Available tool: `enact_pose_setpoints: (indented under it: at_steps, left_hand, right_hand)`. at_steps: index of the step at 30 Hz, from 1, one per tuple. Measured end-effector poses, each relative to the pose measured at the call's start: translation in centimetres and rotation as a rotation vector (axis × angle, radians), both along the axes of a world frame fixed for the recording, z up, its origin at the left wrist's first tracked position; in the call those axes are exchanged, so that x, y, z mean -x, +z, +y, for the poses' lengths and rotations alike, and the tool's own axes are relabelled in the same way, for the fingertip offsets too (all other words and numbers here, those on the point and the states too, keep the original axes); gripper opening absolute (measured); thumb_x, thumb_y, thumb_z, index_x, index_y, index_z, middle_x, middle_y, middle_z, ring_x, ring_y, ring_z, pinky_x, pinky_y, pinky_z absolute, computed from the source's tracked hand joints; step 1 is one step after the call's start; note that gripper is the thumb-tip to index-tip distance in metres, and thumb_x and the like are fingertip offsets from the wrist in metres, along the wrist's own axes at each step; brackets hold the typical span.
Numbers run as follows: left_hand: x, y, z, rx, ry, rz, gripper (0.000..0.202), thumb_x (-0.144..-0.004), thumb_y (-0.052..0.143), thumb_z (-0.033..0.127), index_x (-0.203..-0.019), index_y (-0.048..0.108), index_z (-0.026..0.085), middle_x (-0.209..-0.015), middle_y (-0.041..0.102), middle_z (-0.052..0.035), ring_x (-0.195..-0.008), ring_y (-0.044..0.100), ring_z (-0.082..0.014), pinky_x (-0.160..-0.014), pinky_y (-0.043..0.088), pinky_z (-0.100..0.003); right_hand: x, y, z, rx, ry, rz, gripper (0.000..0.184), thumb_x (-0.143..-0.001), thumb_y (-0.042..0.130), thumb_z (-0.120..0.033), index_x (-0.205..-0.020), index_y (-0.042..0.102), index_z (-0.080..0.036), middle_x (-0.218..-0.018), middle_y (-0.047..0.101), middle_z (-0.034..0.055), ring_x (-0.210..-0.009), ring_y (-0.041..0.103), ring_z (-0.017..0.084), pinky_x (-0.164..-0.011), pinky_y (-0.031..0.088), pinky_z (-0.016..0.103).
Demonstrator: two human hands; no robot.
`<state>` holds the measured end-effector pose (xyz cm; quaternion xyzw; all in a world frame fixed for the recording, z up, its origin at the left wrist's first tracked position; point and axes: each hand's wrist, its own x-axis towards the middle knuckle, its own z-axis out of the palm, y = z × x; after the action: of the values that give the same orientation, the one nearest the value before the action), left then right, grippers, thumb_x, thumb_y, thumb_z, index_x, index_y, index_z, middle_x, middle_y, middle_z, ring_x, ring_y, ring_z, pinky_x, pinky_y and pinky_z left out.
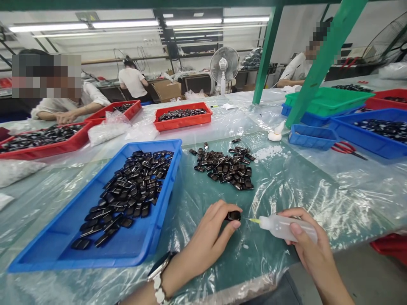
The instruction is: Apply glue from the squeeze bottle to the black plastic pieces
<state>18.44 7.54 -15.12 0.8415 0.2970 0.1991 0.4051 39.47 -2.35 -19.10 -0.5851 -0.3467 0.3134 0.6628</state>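
- Far left on the table (286,190) — one big blue tray (57,245) with a heap of small black parts (127,190), way too many to count.
- Left hand (206,237) is curled nearly closed, pinching one small black part (234,215) between thumb and fingertips, just above the plastic sheet. There's a watch (158,273) on that wrist.
- Straight behind that pinched part sits a loose pile of the same black pieces (227,167) on the table, well apart from the hand.
- Right hand (307,245) is wrapped around one white squeeze bottle (284,226), fingers closed on its body — its thin yellowish nozzle (254,220) points left at the pinched part, tip just beside it; can't tell if they touch.
- Further right: a small empty blue tray (311,137), red scissors (346,148) next to it, and another blue tray (378,146) with dark parts.
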Motion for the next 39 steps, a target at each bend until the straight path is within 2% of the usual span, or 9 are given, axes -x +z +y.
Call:
enact_pose_setpoints:
  at_steps: [5,10,15,24,27,34,39]
  left_hand:
    - [0.0,-0.1,-0.1,-0.028,-0.028,-0.018,0.026,-0.109,0.039,0.039,-0.126,0.053,0.026,-0.110,0.057,-0.0057,-0.103,0.055,-0.0237,-0.092,0.043,-0.036]
    - [0.0,-0.2,-0.2,-0.060,-0.038,-0.041,0.025,-0.108,0.040,0.037,-0.127,0.053,0.026,-0.107,0.056,-0.0053,-0.101,0.054,-0.0233,-0.090,0.043,-0.035]
    - [0.0,-0.2,-0.2,-0.082,-0.044,-0.051,0.024,-0.108,0.042,0.034,-0.127,0.053,0.025,-0.107,0.055,-0.0049,-0.098,0.054,-0.0220,-0.088,0.042,-0.034]
    - [-0.3,-0.4,-0.5,-0.217,-0.094,-0.063,0.024,-0.106,0.047,0.033,-0.124,0.057,0.021,-0.105,0.060,-0.0049,-0.093,0.054,-0.0204,-0.083,0.042,-0.032]
    - [-0.5,-0.6,-0.6,-0.225,-0.097,-0.089,0.023,-0.105,0.051,0.033,-0.122,0.059,0.020,-0.101,0.064,-0.0042,-0.089,0.055,-0.0201,-0.081,0.042,-0.032]
    - [-0.5,-0.6,-1.1,-0.115,-0.050,-0.160,0.022,-0.104,0.054,0.030,-0.121,0.059,0.017,-0.103,0.068,-0.0054,-0.090,0.060,-0.0194,-0.081,0.047,-0.030]
    - [-0.4,-0.7,-1.2,-0.093,-0.003,-0.198,0.022,-0.104,0.054,0.030,-0.120,0.059,0.016,-0.101,0.068,-0.0053,-0.091,0.061,-0.0198,-0.080,0.049,-0.031]
  right_hand:
    - [-0.4,-0.1,0.1,0.000,0.028,0.003,0.031,-0.074,0.079,-0.056,-0.079,0.074,-0.026,-0.074,0.066,0.0038,-0.053,0.054,0.011,-0.043,0.044,0.016]
    - [0.9,0.7,-0.2,0.034,-0.059,0.057,0.032,-0.080,0.073,-0.059,-0.082,0.070,-0.028,-0.079,0.063,0.0004,-0.060,0.050,0.010,-0.050,0.041,0.015]
    - [1.2,1.2,-0.4,0.065,-0.087,0.072,0.036,-0.077,0.073,-0.061,-0.080,0.068,-0.026,-0.077,0.062,0.0002,-0.060,0.047,0.011,-0.051,0.038,0.017]
    - [1.1,1.1,-0.5,0.089,-0.054,0.044,0.039,-0.074,0.075,-0.063,-0.083,0.069,-0.026,-0.081,0.061,0.0009,-0.066,0.054,0.013,-0.055,0.040,0.018]
    - [0.6,1.1,-0.4,0.078,-0.028,0.006,0.040,-0.073,0.075,-0.064,-0.085,0.069,-0.027,-0.079,0.058,0.0006,-0.061,0.052,0.013,-0.050,0.040,0.019]
    - [-1.8,1.8,2.2,-0.031,0.052,-0.095,0.031,-0.074,0.075,-0.056,-0.073,0.072,-0.024,-0.066,0.061,0.0027,-0.049,0.053,0.014,-0.041,0.040,0.021]
    - [-1.8,2.9,4.3,-0.088,0.104,-0.131,0.032,-0.074,0.073,-0.056,-0.068,0.073,-0.025,-0.059,0.061,0.0016,-0.044,0.053,0.013,-0.037,0.039,0.020]
